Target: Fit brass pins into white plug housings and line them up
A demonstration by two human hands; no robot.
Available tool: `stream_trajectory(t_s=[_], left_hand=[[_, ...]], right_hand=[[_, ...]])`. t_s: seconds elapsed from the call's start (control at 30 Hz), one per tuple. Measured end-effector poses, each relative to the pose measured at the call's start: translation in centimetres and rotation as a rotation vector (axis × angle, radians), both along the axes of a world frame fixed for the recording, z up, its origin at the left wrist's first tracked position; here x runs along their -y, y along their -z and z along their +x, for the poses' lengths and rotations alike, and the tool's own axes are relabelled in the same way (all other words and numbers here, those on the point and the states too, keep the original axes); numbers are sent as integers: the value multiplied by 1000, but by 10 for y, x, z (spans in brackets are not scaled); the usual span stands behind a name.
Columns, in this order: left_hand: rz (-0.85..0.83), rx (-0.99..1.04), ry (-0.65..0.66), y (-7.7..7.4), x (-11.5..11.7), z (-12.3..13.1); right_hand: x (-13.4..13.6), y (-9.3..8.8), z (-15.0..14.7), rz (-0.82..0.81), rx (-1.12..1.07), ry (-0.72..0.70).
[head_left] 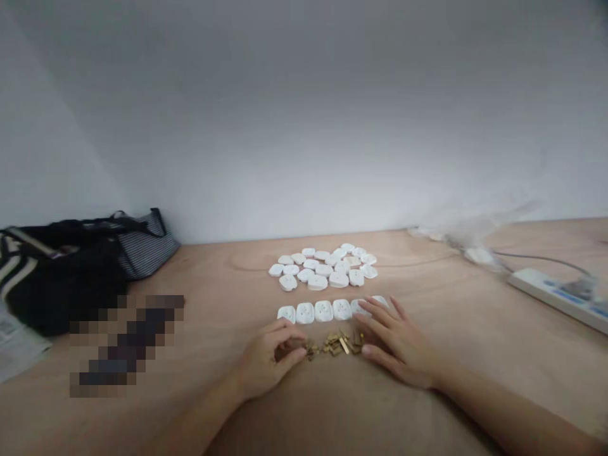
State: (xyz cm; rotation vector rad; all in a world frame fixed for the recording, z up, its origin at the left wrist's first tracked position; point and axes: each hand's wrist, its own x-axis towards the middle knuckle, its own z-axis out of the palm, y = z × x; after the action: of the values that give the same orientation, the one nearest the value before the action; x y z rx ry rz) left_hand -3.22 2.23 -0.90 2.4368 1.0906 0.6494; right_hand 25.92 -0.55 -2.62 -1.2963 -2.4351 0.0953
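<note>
A small heap of brass metal pieces (338,344) lies on the wooden table (228,297) just in front of me. My left hand (268,364) rests at the heap's left end, fingers curled and pinched on pieces there. On the heap's right side lies my right hand (396,342), fingers stretched flat, fingertips touching the end of a row of white plug covers (323,311). Beyond the row sits a cluster of several more white plug covers (325,266).
A black and striped bag (71,266) lies at the left against the wall. Beside it is a blurred-out object (126,345). A white power strip (560,294) with cable and a clear plastic bag (475,244) lie at the right rear. Paper (14,342) pokes in at the far left.
</note>
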Motion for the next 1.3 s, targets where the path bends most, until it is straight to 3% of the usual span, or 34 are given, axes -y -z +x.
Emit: stream_trajectory(t_s=[0.3,0.43,0.53,0.67,0.83,1.1,1.3], left_hand=[[175,-19,-304,8,-30,-13],[124,-46,-282,11,-42,-17],[89,-14,-289,4,-41,-21],[79,54,-292,-14,-25,-17],[36,110,-218,-25,-3,12],[-72,153,-89,-22,3,42],[44,139,-143,-17,-2,21]], right_hand=[[-4,-2,2,-25,-16,24],[-7,0,2,14,-54,11],[-8,0,1,52,-106,0],[-8,-5,-10,93,-228,-47],[-12,-18,-36,47,-309,-127],[-19,-24,-46,-7,-333,-176],[-13,-11,-37,46,-340,-93]])
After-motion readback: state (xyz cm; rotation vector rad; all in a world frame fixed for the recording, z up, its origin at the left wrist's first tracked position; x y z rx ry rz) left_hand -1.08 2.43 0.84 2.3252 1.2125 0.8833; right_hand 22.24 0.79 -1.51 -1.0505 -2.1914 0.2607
